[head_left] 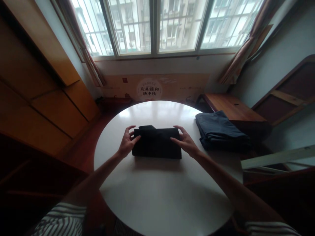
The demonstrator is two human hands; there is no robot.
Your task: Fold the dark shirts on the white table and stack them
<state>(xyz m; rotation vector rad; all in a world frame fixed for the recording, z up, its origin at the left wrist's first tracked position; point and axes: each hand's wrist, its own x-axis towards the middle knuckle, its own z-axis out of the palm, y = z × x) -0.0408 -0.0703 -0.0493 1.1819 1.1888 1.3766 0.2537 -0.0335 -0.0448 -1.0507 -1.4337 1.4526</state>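
A black folded garment forms a compact oblong bundle at the middle of the white round table. One small flap of its cloth stands up along the top edge, left of centre. My left hand grips the bundle's left end, thumb on the near face and fingers curled behind. At the opposite end, my right hand holds it the same way. The fingertips behind the cloth are partly hidden. I cannot tell what kind of garment it is.
Folded dark blue clothes lie at the table's right edge. Beyond them stands a wooden desk. Wooden cabinets line the left wall. A barred window with curtains is ahead. A pale bar juts in at the right.
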